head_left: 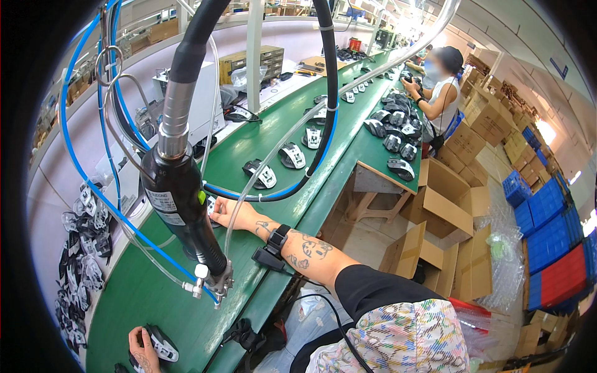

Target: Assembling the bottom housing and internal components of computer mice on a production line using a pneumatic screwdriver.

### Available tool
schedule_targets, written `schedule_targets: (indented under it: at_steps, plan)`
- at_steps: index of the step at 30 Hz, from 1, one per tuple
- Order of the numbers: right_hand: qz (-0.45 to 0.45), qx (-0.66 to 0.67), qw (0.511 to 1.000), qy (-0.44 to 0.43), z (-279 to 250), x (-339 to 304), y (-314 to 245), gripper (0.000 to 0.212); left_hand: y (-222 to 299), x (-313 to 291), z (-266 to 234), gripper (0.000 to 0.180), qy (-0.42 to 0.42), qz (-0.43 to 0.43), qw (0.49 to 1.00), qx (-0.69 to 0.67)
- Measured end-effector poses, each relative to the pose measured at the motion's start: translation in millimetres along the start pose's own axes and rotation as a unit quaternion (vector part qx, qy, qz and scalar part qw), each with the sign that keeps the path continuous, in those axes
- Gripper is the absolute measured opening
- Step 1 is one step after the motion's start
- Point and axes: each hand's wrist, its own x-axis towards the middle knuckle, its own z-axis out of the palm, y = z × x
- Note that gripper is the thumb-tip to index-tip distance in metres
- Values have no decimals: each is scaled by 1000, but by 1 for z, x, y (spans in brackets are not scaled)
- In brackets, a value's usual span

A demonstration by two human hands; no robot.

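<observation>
My left hand (142,352) is at the bottom left edge of the green conveyor belt (261,143) and grips a black and white computer mouse shell (163,344). My right hand (229,212) reaches across the belt, with a black wristband on the forearm. Its fingers close on another black and white mouse shell (212,206) that is partly hidden behind a hanging black electric screwdriver (180,193). The screwdriver's metal tip (214,287) hangs between my two hands, just above the belt.
Several mouse shells (292,155) lie along the belt toward the far end, where another person (438,93) works. Blue hoses and a black cable (329,93) hang overhead. A heap of parts (84,248) lies left; cardboard boxes (444,205) and blue crates (547,205) stand right.
</observation>
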Motion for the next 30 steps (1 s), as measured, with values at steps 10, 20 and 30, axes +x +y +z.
schedule_targets:
  at_steps: [10, 20, 30]
  plan:
    - [16, -5, 1000, -15, -1, 0, -1, 28, -3, 1, 1, 23, -3, 2, 1000, 0]
    - [1, -2, 1000, -10, 2, 0, 0, 30, -10, 0, 3, 22, -7, -23, 999, -39]
    - [-20, -5, 1000, 18, 6, 4, 8, 33, 2, 0, 1, 25, -7, -3, 1000, 7]
